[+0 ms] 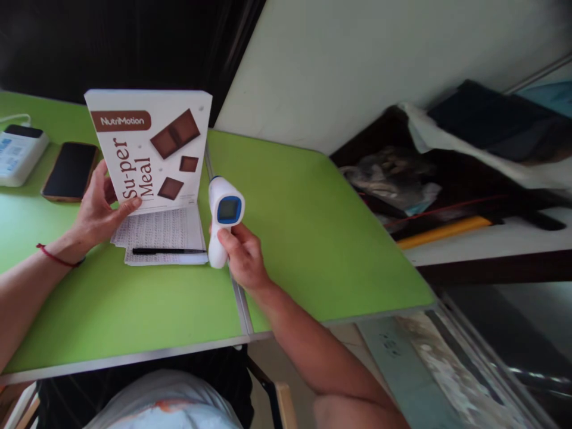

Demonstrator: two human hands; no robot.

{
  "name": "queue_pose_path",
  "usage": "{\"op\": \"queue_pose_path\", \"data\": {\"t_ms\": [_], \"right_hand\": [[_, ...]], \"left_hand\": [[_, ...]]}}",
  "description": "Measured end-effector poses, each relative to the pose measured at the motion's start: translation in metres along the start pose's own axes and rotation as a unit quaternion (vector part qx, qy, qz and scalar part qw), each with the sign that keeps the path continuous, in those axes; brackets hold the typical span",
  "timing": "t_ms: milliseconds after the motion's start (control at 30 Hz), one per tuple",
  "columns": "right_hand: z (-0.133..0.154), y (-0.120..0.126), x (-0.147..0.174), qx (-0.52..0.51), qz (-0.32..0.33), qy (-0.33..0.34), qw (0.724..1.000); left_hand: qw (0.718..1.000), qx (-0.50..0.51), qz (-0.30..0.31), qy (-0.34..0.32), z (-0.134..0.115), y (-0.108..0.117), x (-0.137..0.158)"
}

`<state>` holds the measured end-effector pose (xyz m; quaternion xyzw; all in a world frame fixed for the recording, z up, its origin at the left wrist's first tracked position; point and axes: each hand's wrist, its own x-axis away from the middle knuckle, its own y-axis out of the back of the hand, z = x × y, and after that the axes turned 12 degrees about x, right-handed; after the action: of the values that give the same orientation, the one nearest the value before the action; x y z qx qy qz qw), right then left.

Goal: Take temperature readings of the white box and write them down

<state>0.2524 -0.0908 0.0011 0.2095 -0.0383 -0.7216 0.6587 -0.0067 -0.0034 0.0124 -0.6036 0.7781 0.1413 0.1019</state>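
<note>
My left hand (100, 202) grips the lower left edge of a white NutriMotion box (167, 119), thumb on its front, fingers behind. Brown chocolate pieces are printed on the box, which stands upright. In my right hand (243, 253) is a white infrared thermometer (218, 241) with a blue-rimmed screen, held by its handle just right of the box. Its thumb lies on the handle below the screen. Sheets of paper with dense writing (156, 229) lie under and in front of the box. Across them rests a black pen (165, 251), its tip close to the thermometer.
A dark phone (71, 171) and a white device with a cable (20, 156) lie on the green folding table (313, 238) at the left. A metal seam crosses the table near my right hand. Beyond its right edge are shelves with cloth and bags (393, 179).
</note>
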Motion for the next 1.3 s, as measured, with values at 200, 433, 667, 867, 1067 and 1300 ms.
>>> {"op": "queue_pose_path", "data": {"t_ms": [200,433,667,867,1067,1300], "right_hand": [[-0.027,0.017,-0.017,0.181,-0.079,0.005,0.98],[-0.055,0.015,-0.03,0.294,-0.103,0.018,0.95],[-0.059,0.01,-0.032,0.36,-0.092,0.043,0.928],[-0.057,0.012,-0.034,0.404,-0.094,0.062,0.908],[-0.052,0.012,-0.032,0.454,-0.123,0.135,0.872],[-0.017,0.002,-0.009,0.417,-0.052,0.303,0.856]], "left_hand": [[0.999,-0.027,-0.039,0.008,0.008,0.005,-0.013],[0.996,-0.077,-0.05,-0.021,0.018,0.007,-0.02],[0.976,-0.206,-0.062,-0.028,0.026,0.015,-0.026],[0.927,-0.354,-0.124,0.026,0.005,0.011,-0.025],[0.949,-0.302,-0.089,-0.016,0.012,0.013,-0.023],[0.987,-0.149,-0.044,-0.03,0.032,0.017,-0.026]]}}
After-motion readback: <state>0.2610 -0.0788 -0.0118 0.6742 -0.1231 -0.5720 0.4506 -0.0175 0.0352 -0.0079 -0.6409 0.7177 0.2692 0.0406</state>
